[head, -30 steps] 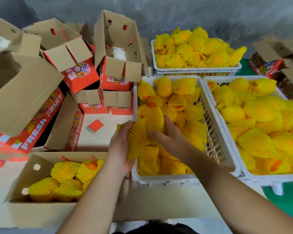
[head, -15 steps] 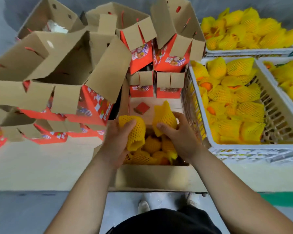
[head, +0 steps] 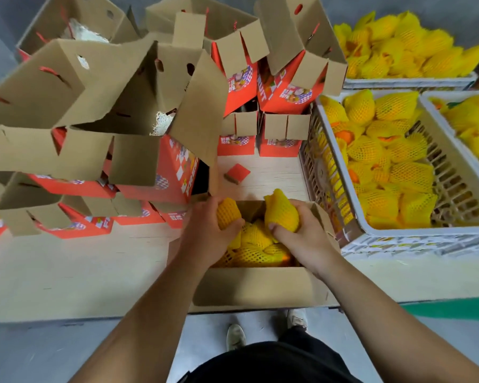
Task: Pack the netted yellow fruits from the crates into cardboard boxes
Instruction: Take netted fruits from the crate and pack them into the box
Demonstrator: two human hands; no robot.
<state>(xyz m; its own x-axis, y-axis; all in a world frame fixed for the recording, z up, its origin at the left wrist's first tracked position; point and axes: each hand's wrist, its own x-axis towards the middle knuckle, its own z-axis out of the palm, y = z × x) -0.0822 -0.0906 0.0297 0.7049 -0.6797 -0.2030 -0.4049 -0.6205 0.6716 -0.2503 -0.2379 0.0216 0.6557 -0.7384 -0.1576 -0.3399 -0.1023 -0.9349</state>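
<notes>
Pale plywood tabletop (head: pixel 67 266) under everything, grey floor at 6 o'clock with my shoes on it.

Open cardboard box (head: pixel 257 288) sits at the near table edge, dead centre, partly filled with netted yellow fruits (head: pixel 256 244). Both my hands are over it.

Left hand (head: pixel 208 230): fingers curled around one netted fruit (head: pixel 227 214), held just above the box's 10 o'clock corner.

Right hand (head: pixel 302 239): fingers and thumb wrapped round a second netted fruit (head: pixel 281 210), its pointed net end sticking up, near the box's 1 o'clock corner. The two held fruits are close but apart.

At 3 o'clock of the box, just beside it: white plastic crate (head: pixel 398 239), roughly half full of netted fruits, some showing orange skin through the net. Another crate (head: pixel 451 125) touches it further toward 3, cut by the frame edge. A third crate (head: pixel 409 82) heaped with fruit at 1 o'clock.

From 9 to 12 o'clock: jumbled stack of empty red-and-brown cartons (head: pixel 116 106), flaps open, several tilted. Small red cardboard scrap (head: pixel 237 174) lies on the table at 12, between box and cartons.
</notes>
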